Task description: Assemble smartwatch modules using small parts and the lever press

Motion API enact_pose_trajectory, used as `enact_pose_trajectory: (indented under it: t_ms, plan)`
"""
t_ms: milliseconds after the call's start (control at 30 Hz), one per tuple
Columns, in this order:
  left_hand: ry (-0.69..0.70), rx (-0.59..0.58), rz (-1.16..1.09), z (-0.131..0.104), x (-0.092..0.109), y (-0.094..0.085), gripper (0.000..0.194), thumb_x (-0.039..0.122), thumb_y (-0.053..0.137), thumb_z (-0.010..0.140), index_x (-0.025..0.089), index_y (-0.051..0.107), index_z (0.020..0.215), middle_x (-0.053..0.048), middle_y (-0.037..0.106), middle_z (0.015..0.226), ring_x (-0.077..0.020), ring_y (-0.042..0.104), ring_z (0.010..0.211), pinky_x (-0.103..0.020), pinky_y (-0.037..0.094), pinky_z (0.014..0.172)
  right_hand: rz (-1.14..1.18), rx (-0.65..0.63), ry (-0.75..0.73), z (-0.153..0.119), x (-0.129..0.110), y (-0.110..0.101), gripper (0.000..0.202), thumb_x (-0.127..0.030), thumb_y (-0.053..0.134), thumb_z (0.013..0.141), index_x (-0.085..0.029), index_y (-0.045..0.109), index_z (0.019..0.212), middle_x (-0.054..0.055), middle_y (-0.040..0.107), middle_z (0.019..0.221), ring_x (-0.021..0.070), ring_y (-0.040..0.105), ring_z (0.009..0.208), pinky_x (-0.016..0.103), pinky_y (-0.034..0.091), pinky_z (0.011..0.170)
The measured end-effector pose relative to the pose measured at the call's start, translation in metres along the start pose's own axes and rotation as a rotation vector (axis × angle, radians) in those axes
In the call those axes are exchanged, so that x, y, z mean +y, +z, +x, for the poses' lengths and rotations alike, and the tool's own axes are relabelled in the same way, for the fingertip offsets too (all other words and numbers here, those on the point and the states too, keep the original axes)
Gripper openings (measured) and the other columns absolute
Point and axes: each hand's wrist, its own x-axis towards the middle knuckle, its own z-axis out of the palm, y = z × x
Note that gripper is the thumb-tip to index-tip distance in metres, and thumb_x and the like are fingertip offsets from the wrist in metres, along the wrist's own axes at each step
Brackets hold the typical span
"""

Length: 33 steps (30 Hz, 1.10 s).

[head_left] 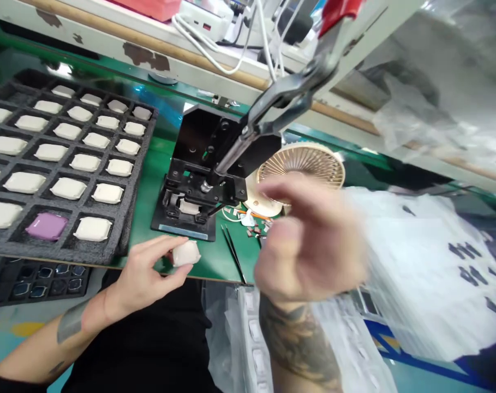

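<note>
At the front edge of the green bench, my left hand [139, 278] pinches a small white piece [186, 254], squarish with rounded corners, between thumb and fingers. Just behind it stands a black toggle-clamp fixture [202, 185], whose metal lever arm [280, 98] with a red grip slants up to the right. Inside the fixture's lower part, a pale piece [189, 206] shows. My right hand [313, 240] is raised to the right of the fixture and smeared by motion; whether it holds anything is unclear. Black tweezers [233, 255] lie on the bench between my hands.
On the left, a dark foam tray [127, 218] holds several white pieces and one purple piece [47, 226]. A beige fan [309, 161] stands behind my right hand. Small parts [256, 229] lie scattered beside the fixture. White sheets [415, 262] with dark pieces spread at right.
</note>
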Motion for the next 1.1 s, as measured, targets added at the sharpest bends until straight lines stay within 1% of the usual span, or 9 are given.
enact_pose_trajectory:
  t_ms: [67,200,367,467,600,767,867,967,1100]
  plan:
    - [0.144,0.04,0.123,-0.005,-0.001,-0.008,0.038,0.014,0.084,0.095,0.018,0.079,0.132,-0.008,0.087,0.111,-0.0176,0.083,0.089,-0.025,0.068,0.082,0.005,-0.176,-0.003,-0.029,0.002,0.011,0.034,-0.016,0.059,0.112,-0.023,0.072,0.143,0.009,0.082,0.125,0.0251,0.081,0.118,0.048,0.071,0.106]
    - [0.301,0.079,0.204,-0.008,0.0,-0.008,0.037,0.013,0.082,0.096,0.014,0.076,0.133,-0.011,0.088,0.11,-0.0212,0.086,0.094,-0.026,0.071,0.09,-0.208,-0.562,0.056,-0.068,0.029,0.058,0.048,-0.014,0.051,0.112,-0.016,0.062,0.159,0.021,0.071,0.153,0.0355,0.067,0.147,0.061,0.062,0.123]
    - [0.304,0.045,0.177,-0.008,0.01,-0.003,0.037,0.014,0.078,0.102,0.013,0.072,0.138,-0.014,0.084,0.12,-0.0225,0.084,0.107,-0.028,0.07,0.1,-0.235,-0.579,0.2,-0.068,0.05,0.097,0.042,-0.013,0.045,0.112,-0.017,0.073,0.143,0.019,0.077,0.133,0.0357,0.074,0.13,0.057,0.064,0.115]
    - [0.285,0.086,0.304,-0.009,0.012,-0.007,0.038,0.016,0.076,0.105,0.012,0.071,0.143,-0.018,0.077,0.128,-0.0266,0.08,0.119,-0.035,0.069,0.106,-0.114,-0.439,0.271,-0.072,0.035,0.084,0.041,-0.017,0.047,0.115,-0.022,0.071,0.148,0.015,0.076,0.141,0.0306,0.072,0.137,0.052,0.063,0.12]
    - [0.266,0.092,0.723,0.009,0.008,-0.004,0.043,0.021,0.069,0.112,0.011,0.065,0.154,-0.019,0.079,0.132,-0.029,0.084,0.109,-0.037,0.069,0.088,-0.036,-0.289,0.296,-0.095,0.008,0.046,0.051,-0.014,0.05,0.114,-0.027,0.061,0.162,0.013,0.071,0.153,0.0259,0.07,0.145,0.048,0.063,0.123]
    - [-0.019,-0.192,1.001,0.064,0.008,0.018,0.035,0.013,0.056,0.113,0.018,0.077,0.141,-0.017,0.082,0.134,-0.0249,0.086,0.082,-0.032,0.057,0.061,-0.087,-0.222,0.283,-0.114,0.002,0.017,0.054,-0.011,0.056,0.111,-0.029,0.063,0.162,0.014,0.076,0.148,0.0283,0.074,0.139,0.049,0.071,0.112]
    - [-0.136,-0.305,0.978,0.083,0.01,0.024,0.038,0.008,0.057,0.109,0.018,0.079,0.139,-0.018,0.084,0.127,-0.0297,0.087,0.086,-0.032,0.057,0.062,-0.114,-0.22,0.228,-0.112,0.007,0.007,0.057,-0.011,0.058,0.11,-0.03,0.062,0.164,0.014,0.077,0.146,0.0297,0.077,0.136,0.05,0.073,0.107]
    - [-0.137,-0.295,0.887,0.078,0.013,0.019,0.046,0.007,0.061,0.106,0.019,0.074,0.148,-0.02,0.079,0.144,-0.0318,0.088,0.093,-0.034,0.062,0.068,-0.177,-0.217,0.143,-0.103,0.012,-0.003,0.061,-0.012,0.06,0.109,-0.032,0.06,0.167,0.012,0.079,0.144,0.0309,0.079,0.132,0.052,0.073,0.102]
    - [-0.084,-0.205,0.251,0.049,0.026,0.009,0.051,0.031,0.085,0.099,0.021,0.073,0.148,-0.017,0.075,0.151,-0.0293,0.086,0.102,-0.034,0.068,0.079,-0.237,-0.158,-0.064,-0.084,0.017,-0.003,0.073,-0.008,0.072,0.1,-0.036,0.061,0.167,0.01,0.083,0.136,0.0327,0.083,0.118,0.051,0.072,0.095]
